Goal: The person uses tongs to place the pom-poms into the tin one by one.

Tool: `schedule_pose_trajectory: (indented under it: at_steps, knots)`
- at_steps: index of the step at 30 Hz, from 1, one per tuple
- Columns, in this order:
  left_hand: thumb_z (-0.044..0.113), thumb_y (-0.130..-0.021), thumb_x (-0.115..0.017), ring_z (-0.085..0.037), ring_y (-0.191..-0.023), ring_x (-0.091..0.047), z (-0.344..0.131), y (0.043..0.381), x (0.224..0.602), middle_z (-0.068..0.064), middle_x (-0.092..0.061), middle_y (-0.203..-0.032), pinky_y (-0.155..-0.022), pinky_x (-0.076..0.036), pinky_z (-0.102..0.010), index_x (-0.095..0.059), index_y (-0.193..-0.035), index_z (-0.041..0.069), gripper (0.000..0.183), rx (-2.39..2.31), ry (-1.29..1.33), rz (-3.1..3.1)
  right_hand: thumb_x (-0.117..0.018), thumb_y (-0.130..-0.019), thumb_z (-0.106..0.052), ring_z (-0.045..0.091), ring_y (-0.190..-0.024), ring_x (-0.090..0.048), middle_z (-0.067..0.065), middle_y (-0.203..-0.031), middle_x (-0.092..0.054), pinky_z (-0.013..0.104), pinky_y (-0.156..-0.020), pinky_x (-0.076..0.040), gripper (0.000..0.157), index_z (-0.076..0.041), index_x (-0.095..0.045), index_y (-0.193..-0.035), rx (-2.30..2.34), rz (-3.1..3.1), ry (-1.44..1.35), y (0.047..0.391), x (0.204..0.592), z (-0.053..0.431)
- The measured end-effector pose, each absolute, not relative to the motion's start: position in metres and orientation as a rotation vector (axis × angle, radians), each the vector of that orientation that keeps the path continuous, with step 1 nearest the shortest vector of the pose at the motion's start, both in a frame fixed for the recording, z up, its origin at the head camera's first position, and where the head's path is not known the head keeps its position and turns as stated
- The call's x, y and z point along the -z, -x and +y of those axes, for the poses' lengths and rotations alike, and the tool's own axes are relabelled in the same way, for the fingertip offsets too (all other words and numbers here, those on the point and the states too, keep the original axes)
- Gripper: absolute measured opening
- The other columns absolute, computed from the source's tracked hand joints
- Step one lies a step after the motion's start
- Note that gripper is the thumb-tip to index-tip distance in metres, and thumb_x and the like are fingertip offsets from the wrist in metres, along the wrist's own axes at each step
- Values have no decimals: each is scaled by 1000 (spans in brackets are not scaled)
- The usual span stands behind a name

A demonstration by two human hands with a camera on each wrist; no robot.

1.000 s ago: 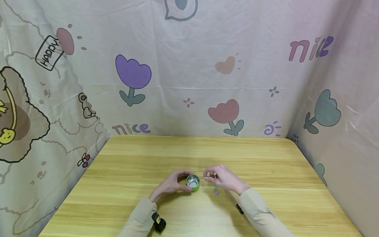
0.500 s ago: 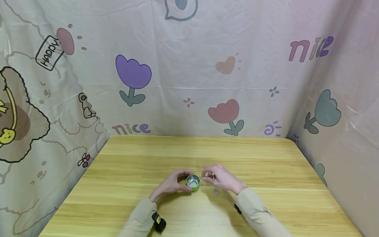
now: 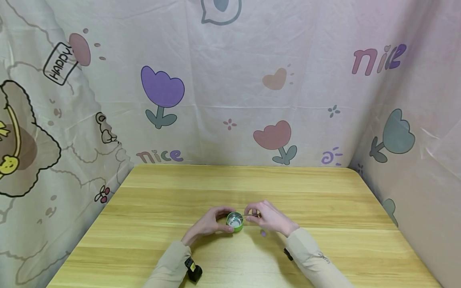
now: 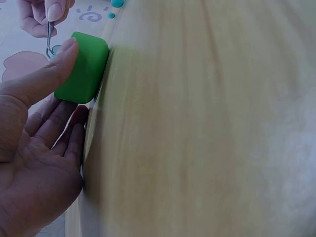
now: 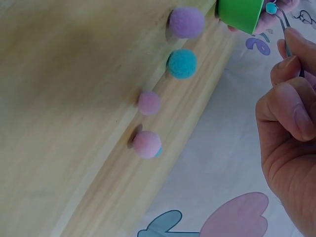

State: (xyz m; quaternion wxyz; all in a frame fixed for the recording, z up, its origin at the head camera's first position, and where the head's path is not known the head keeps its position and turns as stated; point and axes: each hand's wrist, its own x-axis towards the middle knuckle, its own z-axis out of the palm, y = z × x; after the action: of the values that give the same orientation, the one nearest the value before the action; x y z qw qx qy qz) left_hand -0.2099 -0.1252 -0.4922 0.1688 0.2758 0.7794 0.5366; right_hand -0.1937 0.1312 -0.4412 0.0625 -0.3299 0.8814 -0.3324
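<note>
In the head view, my left hand [image 3: 209, 222] holds a small green cup [image 3: 235, 229] with a shiny metal inside, upright on the table. Its thumb lies on the near side and its fingers are around the far side. My right hand [image 3: 272, 218] pinches metal tweezers [image 3: 250, 215], their tips over the cup's opening. A small teal pom-pom [image 5: 271, 8] shows at the tweezer tips by the cup's mouth in the right wrist view. Below the right hand lie a purple pom-pom [image 5: 186, 22], a teal pom-pom [image 5: 182, 63] and two pink pom-poms [image 5: 149, 102].
Behind one pink ball peeks a bit of another teal pom-pom [image 5: 158, 152]. The wooden table [image 3: 173, 188] is bordered at the back and sides by a printed cloth [image 3: 216, 80]. Each sleeve has a dark camera [image 3: 194, 273] at the wrist.
My right hand has shifted slightly left with the tweezers, bringing their tips further over the cup. My left hand and the cup have stayed in place.
</note>
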Motion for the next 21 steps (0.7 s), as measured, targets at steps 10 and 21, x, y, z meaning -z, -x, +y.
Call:
schedule_pose_trajectory:
  at_steps: [10,21]
  knots:
    - [6,-81,-82,-43,-132,-53,-125,210,492,-25,-61,-135,-118,-38,-59,-55,-134,-6,61,-1525,-783,2217,-67,-95,-10,26,-43,-64,12,-69,-62,16,-55,-46,9,-10,-69,-104,1049,2621,967,193,443,133]
    - [6,-81,-81,-43,-132,-53,-126,210,492,-25,-62,-134,-118,-39,-59,-55,-134,-6,60,-1521,-801,2216,-67,-96,-12,23,-47,-67,10,-69,-61,18,-53,-49,11,-8,-69,-106,1090,2597,951,189,444,139]
